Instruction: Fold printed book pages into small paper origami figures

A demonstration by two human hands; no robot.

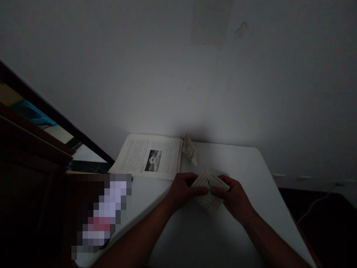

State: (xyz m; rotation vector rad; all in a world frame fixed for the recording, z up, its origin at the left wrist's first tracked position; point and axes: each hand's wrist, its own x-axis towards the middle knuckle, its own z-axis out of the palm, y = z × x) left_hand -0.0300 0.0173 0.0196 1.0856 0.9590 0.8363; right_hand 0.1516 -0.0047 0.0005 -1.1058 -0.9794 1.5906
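A folded sheet of printed paper (208,193) lies on the white table (251,178), and both my hands are on it. My left hand (182,188) has its fingers curled over the sheet's left side, thumb pressed on top. On the right side my right hand (234,197) pinches the sheet the same way. The thumbs nearly meet at a crease in the middle. The room is dim.
An open book (150,156) with a photo on its page lies at the table's far left against the wall. A small folded paper piece (190,150) stands beside it. Dark wooden furniture (30,156) rises at left, a cable (315,204) lies on the floor at right.
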